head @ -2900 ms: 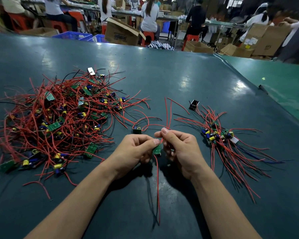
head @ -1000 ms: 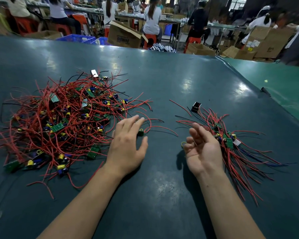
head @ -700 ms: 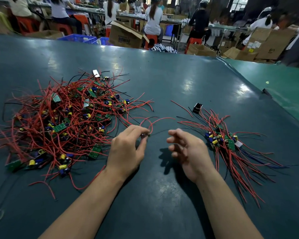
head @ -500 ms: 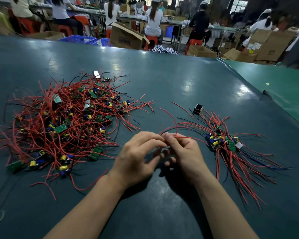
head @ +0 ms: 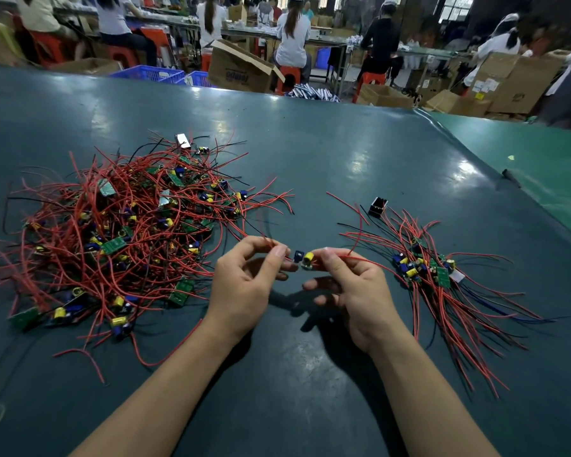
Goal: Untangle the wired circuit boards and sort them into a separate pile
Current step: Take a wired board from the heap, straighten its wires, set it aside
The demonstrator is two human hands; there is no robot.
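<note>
Head view: left hand [head: 244,285] and right hand [head: 356,291] pinch one small yellow-capped wired circuit board [head: 305,260] between them — big red-wired tangle [head: 122,225] left, smaller sorted pile [head: 432,275] right; most remains.

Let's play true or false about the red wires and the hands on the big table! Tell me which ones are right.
1. The bigger tangled pile lies to the left. True.
2. Both hands are flat on the table. False: the left hand and right hand pinch one small circuit board between them.
3. The sorted pile lies right of the right hand. True.
4. The wires are mostly green. False: mostly red.
</note>
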